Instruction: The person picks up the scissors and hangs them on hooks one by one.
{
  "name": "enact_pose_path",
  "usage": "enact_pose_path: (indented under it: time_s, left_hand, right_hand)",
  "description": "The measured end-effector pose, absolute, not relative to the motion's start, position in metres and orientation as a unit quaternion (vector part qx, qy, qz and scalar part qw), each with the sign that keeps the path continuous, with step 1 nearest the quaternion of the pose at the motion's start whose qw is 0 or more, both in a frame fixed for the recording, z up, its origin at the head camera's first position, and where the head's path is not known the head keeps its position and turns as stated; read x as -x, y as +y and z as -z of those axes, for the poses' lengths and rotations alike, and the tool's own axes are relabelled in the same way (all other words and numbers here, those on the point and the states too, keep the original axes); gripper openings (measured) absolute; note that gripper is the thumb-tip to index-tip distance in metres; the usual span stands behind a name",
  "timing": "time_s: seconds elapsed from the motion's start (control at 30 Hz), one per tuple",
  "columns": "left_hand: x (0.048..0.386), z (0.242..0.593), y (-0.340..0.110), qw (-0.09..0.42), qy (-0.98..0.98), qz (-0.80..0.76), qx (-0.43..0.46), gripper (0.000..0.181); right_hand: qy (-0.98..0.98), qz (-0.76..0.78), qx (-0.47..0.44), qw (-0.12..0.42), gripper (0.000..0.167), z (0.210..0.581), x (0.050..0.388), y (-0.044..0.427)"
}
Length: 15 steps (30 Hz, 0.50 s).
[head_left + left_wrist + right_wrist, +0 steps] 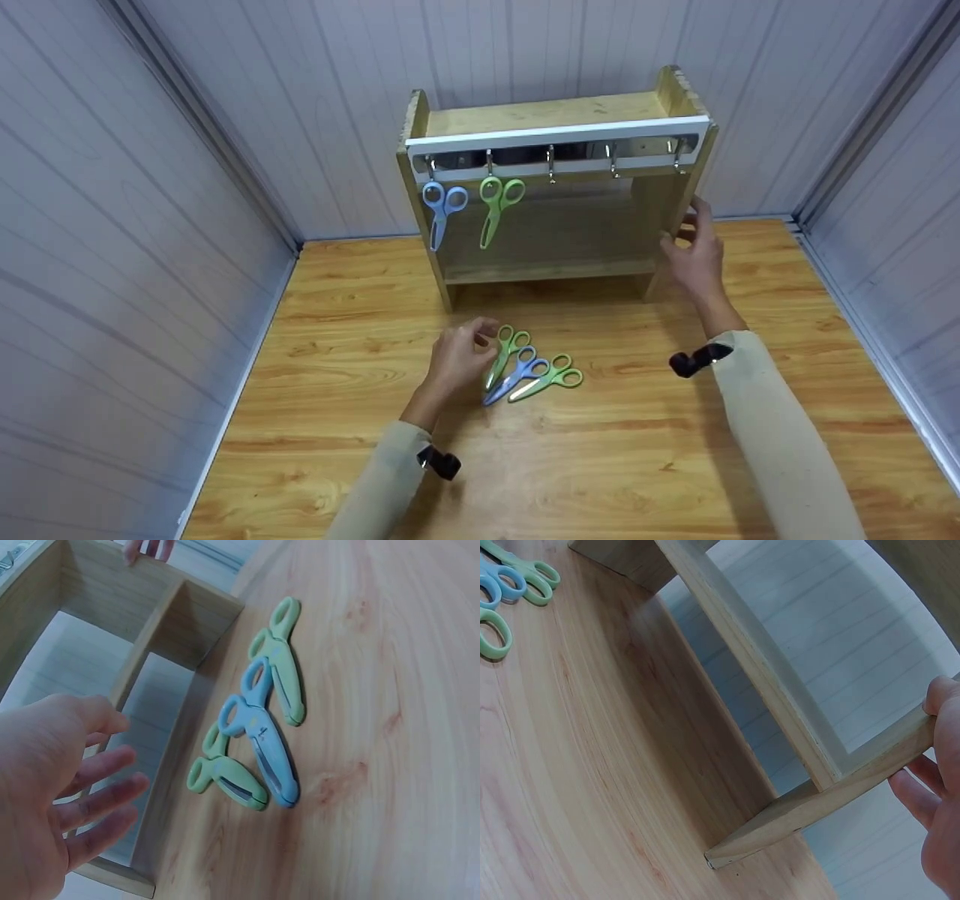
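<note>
Three pairs of scissors lie close together on the wooden floor: green scissors on the left, blue scissors in the middle, and green scissors on the right. My left hand hovers just left of them with relaxed fingers, and the left wrist view shows nothing in it. My right hand grips the right side panel of a wooden rack, thumb in front and fingers behind. From the rack's two leftmost hooks hang blue scissors and green scissors.
A white-edged hook rail runs across the rack's front; its three right hooks hold nothing. Pale panelled walls stand behind the rack, at the left and at the right. Wood-patterned flooring stretches in front.
</note>
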<state>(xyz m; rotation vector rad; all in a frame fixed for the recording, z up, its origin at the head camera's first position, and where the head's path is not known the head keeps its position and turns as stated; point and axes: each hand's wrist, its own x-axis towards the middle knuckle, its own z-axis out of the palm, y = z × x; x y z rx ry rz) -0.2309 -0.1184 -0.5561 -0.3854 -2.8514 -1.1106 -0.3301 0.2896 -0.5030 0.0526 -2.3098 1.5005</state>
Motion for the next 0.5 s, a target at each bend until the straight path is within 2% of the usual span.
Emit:
enact_pose_path:
  time_s: [0.17, 0.5]
  left_hand:
    - [0.232, 0.561, -0.118, 0.027, -0.941, 0.312, 0.127, 0.036]
    - [0.232, 0.571, -0.119, 0.068, -0.957, 0.224, 0.173, 0.035]
  right_hand:
    - [-0.824, -0.535, -0.017, 0.188, 0.075, 0.502, 0.329, 0.29]
    - [-0.825, -0.528, -0.013, 0.202, 0.076, 0.502, 0.329, 0.289]
